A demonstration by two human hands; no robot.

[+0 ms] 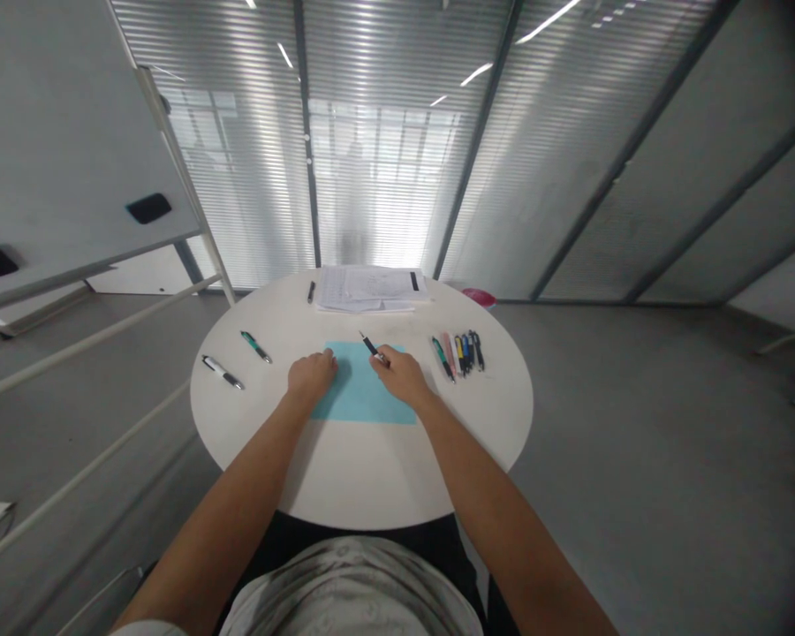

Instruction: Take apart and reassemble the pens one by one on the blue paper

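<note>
Blue paper (363,395) on the table (366,481) could slip under the pen (369,344) my right hand (401,375) grips if my left hand (312,374), closed or not I cannot tell, presses its left edge too lightly.

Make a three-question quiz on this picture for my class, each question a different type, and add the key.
1. Multiple choice: What does the right hand hold? A) scissors B) a pen C) a ruler
2. True or false: The white papers lie farther from the person than the blue sheet.
3. Fill in: The left hand is at the blue sheet's ____ edge.

Key: 1. B; 2. True; 3. left
</note>
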